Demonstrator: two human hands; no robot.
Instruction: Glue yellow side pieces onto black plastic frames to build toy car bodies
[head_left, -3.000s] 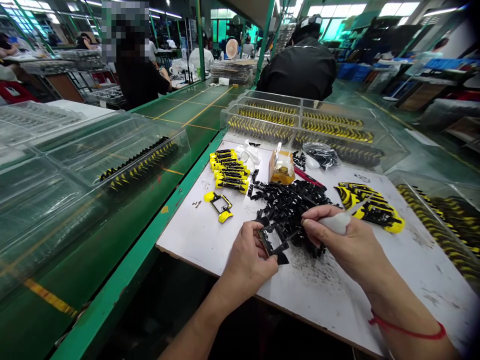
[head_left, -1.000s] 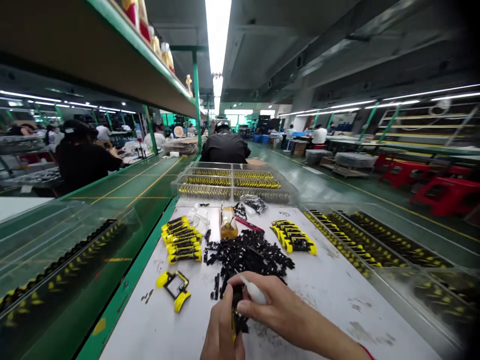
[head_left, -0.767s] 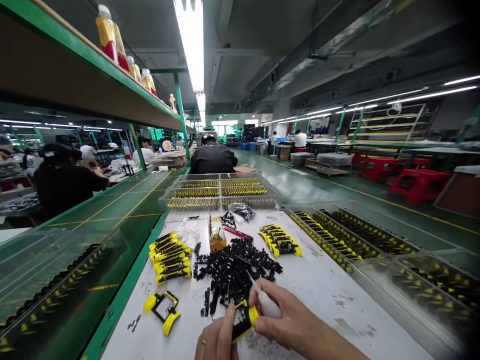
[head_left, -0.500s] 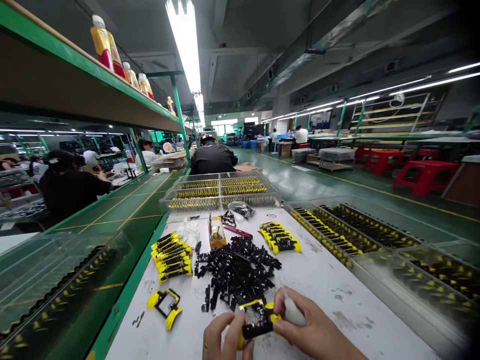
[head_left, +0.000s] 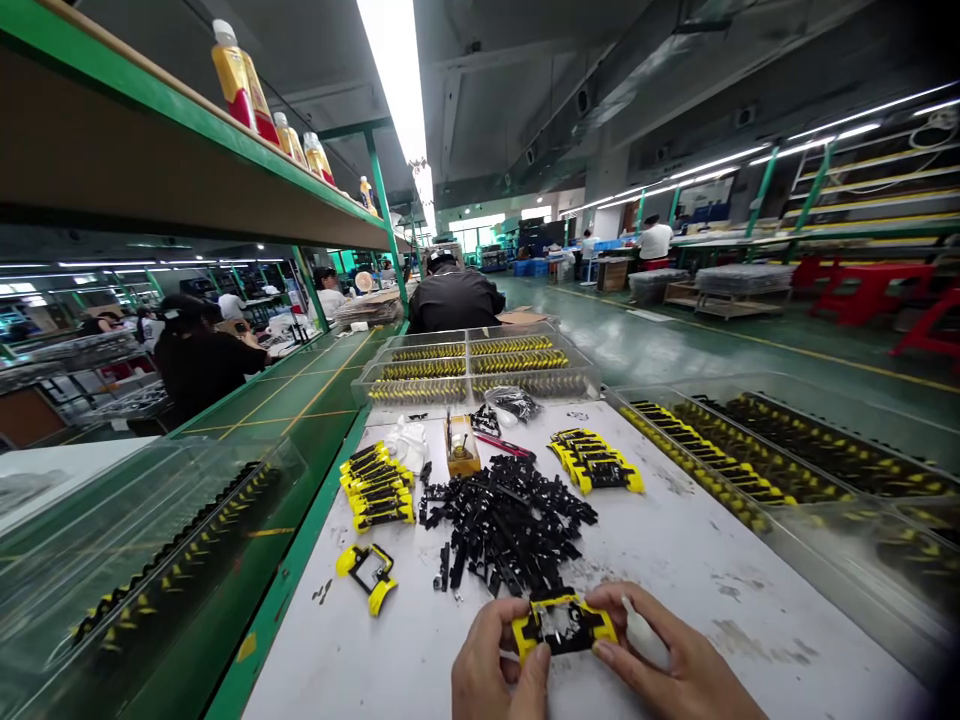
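Between my two hands is a yellow-and-black plastic frame (head_left: pixel 574 640), held just over the near part of the white tabletop (head_left: pixel 390 670). My left hand (head_left: pixel 491 665) pinches its left yellow end. At the right end, the fingers of my right hand (head_left: pixel 671 660) grip the frame, and a white bulb-shaped object (head_left: pixel 645 637) is tucked in that same hand. Just beyond them lies a loose pile of black plastic parts (head_left: pixel 510 520). Off to the left, a single yellow-and-black frame (head_left: pixel 367 577) rests by itself.
Rows of assembled frames lie left (head_left: pixel 379 488) and right (head_left: pixel 596 460) of the pile. A small yellow box (head_left: pixel 463 460) and red pen-like tool (head_left: pixel 506 447) sit behind it. Clear trays of frames stand at the back (head_left: pixel 480 360), right (head_left: pixel 750 470) and left (head_left: pixel 172 560). A person (head_left: pixel 456 298) sits ahead.
The camera view has turned left, shifting the scene rightward. The frame is now level and faces me more squarely, with a hand at each end.
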